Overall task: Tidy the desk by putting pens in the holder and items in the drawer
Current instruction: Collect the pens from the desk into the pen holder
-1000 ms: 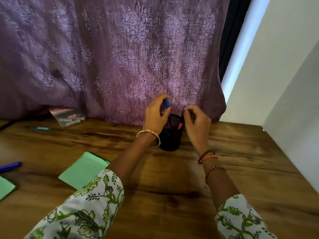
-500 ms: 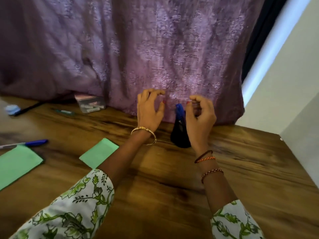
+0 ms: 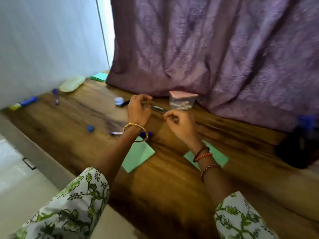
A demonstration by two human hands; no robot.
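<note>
Desk (image 3: pixel 172 195): wooden, purple curtain (image 3: pixel 215 57) hanging along its back edge.
Holder (image 3: pixel 300 149): black, blurred, at far right of desk, well apart from my hands.
Green papers (image 3: pixel 138 156): under my wrists.
My left hand (image 3: pixel 139 110): fingers loosely curled, empty, near the pen.
My right hand (image 3: pixel 179 121): curled, grip unclear from blur.
Pen (image 3: pixel 159 108): lying on desk between my hands.

Two hands are seen over a wooden desk (image 3: pixel 172 195). The left hand (image 3: pixel 139 110) and right hand (image 3: pixel 179 123) are loosely curled beside a green pen (image 3: pixel 159 108) (contact cannot be told through blur). A clear box (image 3: pixel 183 102) is set against the purple curtain (image 3: pixel 224 57). The black holder (image 3: pixel 300 152) is placed at far right.
</note>
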